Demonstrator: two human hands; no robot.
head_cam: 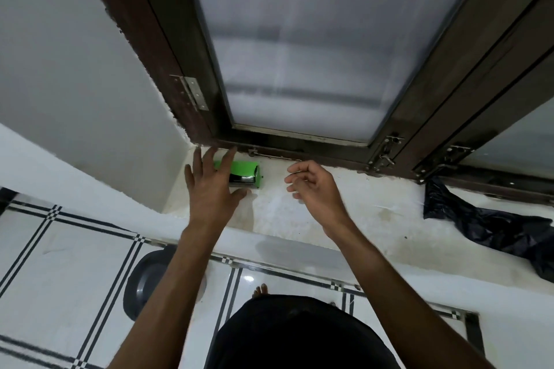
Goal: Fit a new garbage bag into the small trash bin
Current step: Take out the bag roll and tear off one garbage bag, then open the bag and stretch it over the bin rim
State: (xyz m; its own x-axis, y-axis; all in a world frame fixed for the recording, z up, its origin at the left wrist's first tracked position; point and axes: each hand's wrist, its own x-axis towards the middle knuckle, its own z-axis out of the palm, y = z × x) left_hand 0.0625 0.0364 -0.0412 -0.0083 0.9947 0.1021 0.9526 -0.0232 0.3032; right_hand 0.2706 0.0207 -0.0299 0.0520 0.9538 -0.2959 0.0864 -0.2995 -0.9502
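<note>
Ok, your left hand (211,186) was spread wide over the green box (243,174); right hand (314,189) hovered loosely curled, empty, on the sill (344,219).

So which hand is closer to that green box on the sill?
Left. The left hand is spread over the green box, fingers overlapping it; the right hand hovers apart, to its right.

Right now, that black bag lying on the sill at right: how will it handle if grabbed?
The black bag looks floppy: it lies crumpled and creased on the sill. Probably light and thin, so it should drape rather than hold shape. Its glossy surface may slip between fingers.
</note>
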